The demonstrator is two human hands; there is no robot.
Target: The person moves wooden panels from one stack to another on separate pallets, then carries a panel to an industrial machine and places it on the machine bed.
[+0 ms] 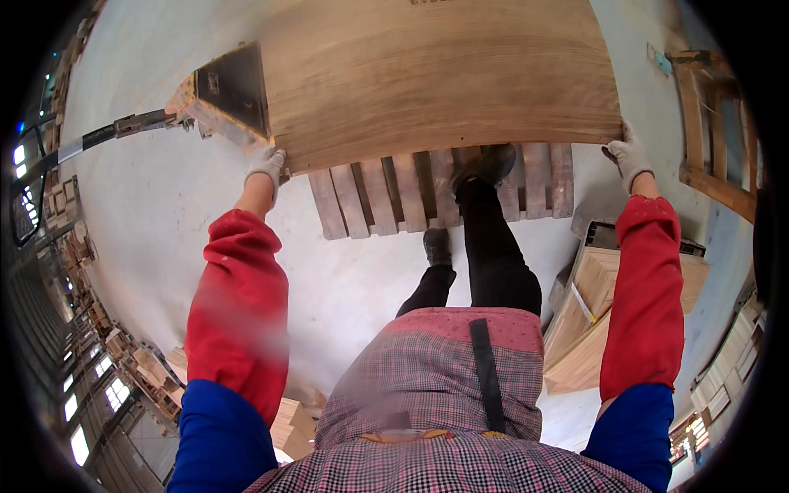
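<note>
A wide wooden panel [444, 78] with brown grain stretches across the top, its near edge facing me. My left hand [266, 168], in a pale glove, closes on the panel's near left corner. At the near right corner my right hand [630, 158], also gloved, grips the edge with the thumb side against it. Both arms reach forward in red sleeve covers over blue sleeves. Beneath the panel's near edge lies a slatted wooden pallet [394, 193], partly covered by it. One of my dark shoes [495, 164] rests on the pallet; the other stands on the floor behind it.
Left of the panel stands a pallet jack [222, 94] with a dark, yellow-edged body and a long handle [107, 134]. Stacked wooden boards [588, 304] lie to my right, near my leg. A wooden frame [715, 131] stands at the far right. More wood stacks line the left side.
</note>
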